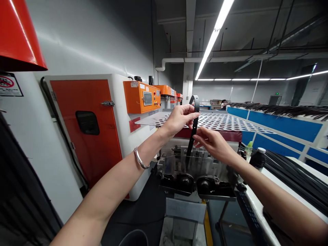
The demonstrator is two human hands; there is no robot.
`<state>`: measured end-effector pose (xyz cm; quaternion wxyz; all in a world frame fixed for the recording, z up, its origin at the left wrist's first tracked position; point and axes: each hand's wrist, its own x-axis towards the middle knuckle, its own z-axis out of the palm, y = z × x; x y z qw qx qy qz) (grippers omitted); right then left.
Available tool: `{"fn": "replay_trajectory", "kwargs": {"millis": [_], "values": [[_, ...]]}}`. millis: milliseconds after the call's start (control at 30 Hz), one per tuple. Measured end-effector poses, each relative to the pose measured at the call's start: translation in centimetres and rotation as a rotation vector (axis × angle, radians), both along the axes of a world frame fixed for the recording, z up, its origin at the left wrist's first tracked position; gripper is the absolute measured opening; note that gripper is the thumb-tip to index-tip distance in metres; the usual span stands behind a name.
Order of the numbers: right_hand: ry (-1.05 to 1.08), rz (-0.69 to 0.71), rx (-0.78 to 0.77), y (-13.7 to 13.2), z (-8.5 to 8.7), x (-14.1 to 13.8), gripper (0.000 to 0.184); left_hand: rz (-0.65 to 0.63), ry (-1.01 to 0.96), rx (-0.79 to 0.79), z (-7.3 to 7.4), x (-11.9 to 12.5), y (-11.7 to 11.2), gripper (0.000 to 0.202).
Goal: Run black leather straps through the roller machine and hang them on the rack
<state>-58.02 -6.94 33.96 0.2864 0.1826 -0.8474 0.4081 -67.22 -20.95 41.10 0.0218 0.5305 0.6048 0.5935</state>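
Observation:
A black belt strap (194, 131) with small punched holes hangs upright before me, its top bent over in a loop. My left hand (182, 118) is closed on it just under the loop, thumb and fingers pinching. Lower down, my right hand (208, 139) pinches the strap's edge between thumb and fingertips. The strap's lower end goes down behind the clear guard (171, 165) of a small machine, where I cannot make out how it ends. Two dark rollers (185, 179) sit below the guard.
A perforated white sheet (225, 122) juts out above the machine. At left stands a cabinet with an orange door (87, 126) and an orange control box (142, 97). Several black straps (294, 181) lie on the right-hand table near a dark bottle (257, 159). A person (223, 104) is far back.

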Motion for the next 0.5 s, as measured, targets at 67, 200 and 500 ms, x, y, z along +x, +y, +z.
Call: {"fn": "replay_trajectory", "kwargs": {"millis": [67, 200, 500], "values": [[-0.013, -0.005, 0.007, -0.1, -0.6, -0.2, 0.023, 0.005, 0.034, 0.0, -0.7, -0.2, -0.1, 0.01], [-0.011, -0.034, 0.027, -0.2, -1.8, -0.5, 0.021, 0.036, 0.086, -0.028, -1.8, -0.3, -0.2, 0.01], [-0.006, -0.134, 0.16, 1.1, -1.3, 0.3, 0.022, 0.046, 0.019, -0.064, -1.9, 0.4, 0.4, 0.013]]}}
